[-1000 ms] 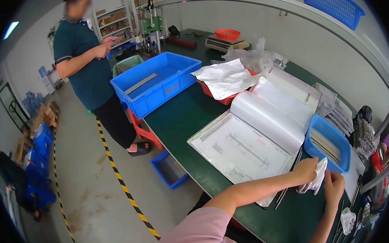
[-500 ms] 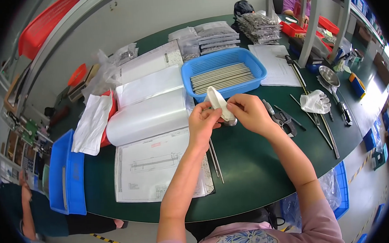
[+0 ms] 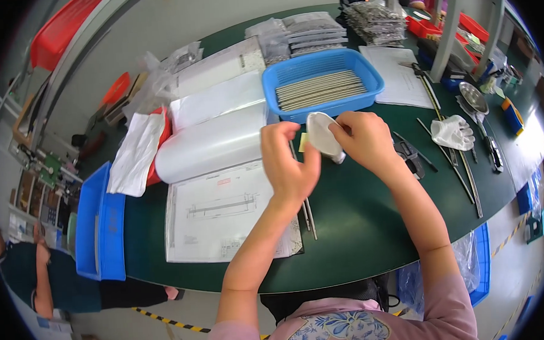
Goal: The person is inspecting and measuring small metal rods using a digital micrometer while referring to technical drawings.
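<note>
A white glove [image 3: 323, 135] hangs in front of me, its cuff opening spread wide toward me. My right hand [image 3: 367, 140] pinches the cuff at its right edge. My left hand [image 3: 289, 160] is just left of the glove, with thumb and fingers curved and apart and nothing between them. Beyond both hands stands a blue plastic basket [image 3: 375, 90] with many thin metal rods [image 3: 323, 90] lying in it. A second white glove [image 3: 452, 133] lies on the table to the right, on top of some rods.
An open binder of drawings [image 3: 213, 216] lies at left, beside a blue bin [image 3: 111, 240]. A digital caliper [image 3: 410, 158] and a metal ladle [image 3: 474, 98] rest on the green table [image 3: 361, 233]. Bagged parts [image 3: 375, 23] are stacked behind. Another person [image 3: 55, 267] stands at far left.
My left hand has let go of the glove and moved slightly left, its fingers apart. The glove's cuff now gapes wider in my right hand. The whole view has shifted a little.
</note>
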The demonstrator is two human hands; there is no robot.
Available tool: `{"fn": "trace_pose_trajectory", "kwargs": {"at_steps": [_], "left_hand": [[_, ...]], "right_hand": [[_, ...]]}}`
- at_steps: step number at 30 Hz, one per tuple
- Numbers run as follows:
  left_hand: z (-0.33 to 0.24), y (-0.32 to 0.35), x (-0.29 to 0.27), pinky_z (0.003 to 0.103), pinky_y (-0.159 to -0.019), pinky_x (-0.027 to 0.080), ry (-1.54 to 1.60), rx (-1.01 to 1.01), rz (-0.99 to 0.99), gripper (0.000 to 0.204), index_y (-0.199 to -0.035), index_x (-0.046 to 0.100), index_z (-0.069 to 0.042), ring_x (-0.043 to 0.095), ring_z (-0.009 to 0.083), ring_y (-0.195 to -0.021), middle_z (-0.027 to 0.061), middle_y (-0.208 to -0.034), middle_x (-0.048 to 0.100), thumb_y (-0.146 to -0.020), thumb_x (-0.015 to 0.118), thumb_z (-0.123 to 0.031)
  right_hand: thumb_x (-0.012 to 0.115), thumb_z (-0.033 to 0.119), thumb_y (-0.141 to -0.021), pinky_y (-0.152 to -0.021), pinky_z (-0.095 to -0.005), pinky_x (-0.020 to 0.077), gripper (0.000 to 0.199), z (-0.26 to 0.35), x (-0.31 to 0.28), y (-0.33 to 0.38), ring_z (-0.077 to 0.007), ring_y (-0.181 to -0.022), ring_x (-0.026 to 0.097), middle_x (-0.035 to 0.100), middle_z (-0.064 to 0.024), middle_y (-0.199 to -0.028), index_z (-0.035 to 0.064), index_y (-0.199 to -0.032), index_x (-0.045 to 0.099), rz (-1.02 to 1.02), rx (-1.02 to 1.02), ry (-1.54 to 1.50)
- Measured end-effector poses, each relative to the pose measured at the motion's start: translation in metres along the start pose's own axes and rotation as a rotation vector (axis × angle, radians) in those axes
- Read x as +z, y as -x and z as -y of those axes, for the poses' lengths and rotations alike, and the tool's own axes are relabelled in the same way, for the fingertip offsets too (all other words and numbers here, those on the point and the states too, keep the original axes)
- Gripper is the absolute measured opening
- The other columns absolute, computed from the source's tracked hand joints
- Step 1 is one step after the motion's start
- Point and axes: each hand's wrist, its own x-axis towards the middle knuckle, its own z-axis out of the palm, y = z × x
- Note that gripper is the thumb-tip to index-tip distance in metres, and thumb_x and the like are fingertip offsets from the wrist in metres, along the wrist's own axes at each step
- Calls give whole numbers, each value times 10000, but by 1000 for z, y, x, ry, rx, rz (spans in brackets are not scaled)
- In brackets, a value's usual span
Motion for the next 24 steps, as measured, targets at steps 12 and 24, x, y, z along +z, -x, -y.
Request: {"fn": "trace_pose_trajectory", "kwargs": {"at_steps": [12,24], "left_hand": [[11,21,-1,439,-688,454,-244,-264,739,201,-945,595,1,584,412,-816,241,-944,606,-866,444,-105],[-10,-14,0,310,-940,422,764,-436,522,423,-1219,533,-65,519,187,-1096,32,-1250,557,-820,580,-197]], "right_hand": [[599,127,-705,-574,-411,493,98,20,10,16,-323,-657,620,601,-140,-700,37,-673,575,-99,-307,32],[594,114,-627,-484,-287,450,102,45,28,60,-164,-556,557,490,-38,-666,69,-679,519,-369,-749,-63]]}}
